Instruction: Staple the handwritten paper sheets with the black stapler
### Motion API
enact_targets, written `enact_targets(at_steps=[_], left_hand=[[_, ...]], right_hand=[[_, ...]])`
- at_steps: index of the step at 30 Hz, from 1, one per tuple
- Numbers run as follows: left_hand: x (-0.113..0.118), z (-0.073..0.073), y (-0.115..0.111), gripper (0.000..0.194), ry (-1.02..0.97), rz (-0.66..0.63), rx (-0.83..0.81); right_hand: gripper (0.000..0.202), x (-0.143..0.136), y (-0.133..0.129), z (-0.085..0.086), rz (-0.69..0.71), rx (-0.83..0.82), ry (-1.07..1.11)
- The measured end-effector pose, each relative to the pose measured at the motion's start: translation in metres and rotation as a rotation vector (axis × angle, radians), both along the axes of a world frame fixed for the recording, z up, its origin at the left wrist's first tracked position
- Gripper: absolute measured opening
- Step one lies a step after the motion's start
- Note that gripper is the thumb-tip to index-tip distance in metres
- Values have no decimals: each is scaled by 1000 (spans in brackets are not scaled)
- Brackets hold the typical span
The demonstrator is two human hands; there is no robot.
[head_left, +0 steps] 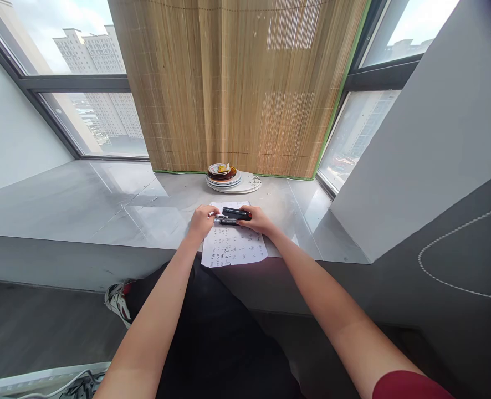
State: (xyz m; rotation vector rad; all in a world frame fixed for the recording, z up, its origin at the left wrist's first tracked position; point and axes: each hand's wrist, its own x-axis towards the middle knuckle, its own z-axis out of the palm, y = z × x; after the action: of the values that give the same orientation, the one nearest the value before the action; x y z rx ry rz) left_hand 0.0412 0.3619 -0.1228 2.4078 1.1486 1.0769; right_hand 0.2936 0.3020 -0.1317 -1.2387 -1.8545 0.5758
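My left hand [203, 221] is at the left side of a handwritten sheet of paper [234, 246], its fingers curled at the left ends of some pens [225, 221]. The pens lie sideways over the upper part of the sheet. From the other side, my right hand [257, 219] grips a thick black object shaped like a stapler [235, 213], with a red spot near its right end. That hand's thumb is also close to the pens, and its fingers hide their right ends. The sheet's lower edge hangs over the front of the sill.
Behind the sheet, a stack of plates [224, 180] stands on the tiled windowsill [146, 221]. A bamboo blind [237, 88] hangs behind it, between window panes. A beaded cord [420, 255] loops at the right. My legs [224, 332] are below the sill edge.
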Motion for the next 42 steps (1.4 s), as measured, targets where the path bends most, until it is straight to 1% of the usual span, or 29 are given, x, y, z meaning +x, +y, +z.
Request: enact_targets(at_steps=[4,8,13,19,23,26,30,34,36,39,42], left_hand=[[-1,-2,1,34,17,-21,29],[-4,0,-1,31,15,-5,18],[-6,2,-1,33,-3,29,8],[-11,1,-3,35,-90,-23,-34],[-15,-2,-4,29,-214,28,-41],[-17,-3,-3,30,-275,71,-51],[-18,-3,-1,34,-291,83,-78],[-17,-3,0,34,-281,100,-97],[-17,-3,0,33,-293,113,-119],[-16,-4,-1,32,-313,127,-196],[-15,-4,-3,31,-329,117,-263]], right_hand=[[25,0,0,0,6,5,5],[25,0,-1,1,12,1,13],[24,-1,-3,4,-5,-14,-8],[24,-1,-3,4,-5,-5,-11],[26,0,-2,3,-7,-11,-6],[28,0,-1,1,-16,-10,-6],[28,0,-1,0,-17,-11,-4],[27,0,-1,1,-20,-8,-8],[27,0,-1,2,-17,-5,-7],[27,0,-1,2,-15,-8,-18],[26,0,-1,2,-22,-13,-30]])
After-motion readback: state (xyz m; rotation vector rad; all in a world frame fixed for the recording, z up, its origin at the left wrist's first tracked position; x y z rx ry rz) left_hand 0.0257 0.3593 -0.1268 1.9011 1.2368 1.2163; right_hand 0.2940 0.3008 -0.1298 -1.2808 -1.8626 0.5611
